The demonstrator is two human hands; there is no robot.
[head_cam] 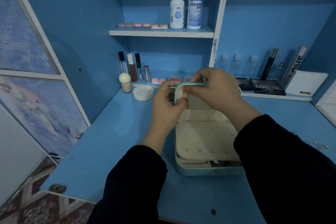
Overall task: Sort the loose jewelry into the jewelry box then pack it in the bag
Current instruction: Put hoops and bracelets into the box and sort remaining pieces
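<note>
A pale green jewelry box (200, 172) stands open on the blue desk, its cream earring panel with small holes lying flat inside; two studs stick up near its front. The upright lid (180, 87) is held by both hands. My left hand (167, 102) pinches something small at the lid's inner left side, fingers curled. My right hand (216, 89) reaches over the lid's top edge and pinches at the same spot; what it holds is too small to tell. A few loose jewelry pieces (320, 145) lie on the desk at the right.
A round white compact (143, 92) and a cream ball-topped jar (125, 82) stand left of the box. Lip products, clear bottles, eyeshadow palettes (267, 87) and a white box (306, 83) line the back ledge. Two solution bottles (195, 3) stand on the upper shelf.
</note>
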